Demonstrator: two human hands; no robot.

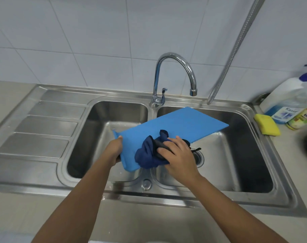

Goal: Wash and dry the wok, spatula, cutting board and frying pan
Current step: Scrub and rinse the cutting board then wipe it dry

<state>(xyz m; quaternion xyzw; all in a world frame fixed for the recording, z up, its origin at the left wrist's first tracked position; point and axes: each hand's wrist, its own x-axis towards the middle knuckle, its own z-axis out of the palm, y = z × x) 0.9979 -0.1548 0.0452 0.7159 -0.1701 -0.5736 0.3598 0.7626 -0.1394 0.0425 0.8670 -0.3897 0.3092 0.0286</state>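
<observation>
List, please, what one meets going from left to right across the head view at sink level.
Drainboard → left hand gripping the cutting board → dark blue cloth → right hand holding that cloth → yellow sponge → bottle of blue liquid.

Home kitchen, double sink [250, 109], tiled wall [96, 32]

A beige counter [158, 225] holds a steel double sink [44, 183] with a ribbed drainboard [44, 123] on its left. A tap [173, 71] stands on the back rim. At right, a yellow sponge [267, 124] lies beside a spray bottle [287, 102] and a smaller bottle [301, 120].
</observation>
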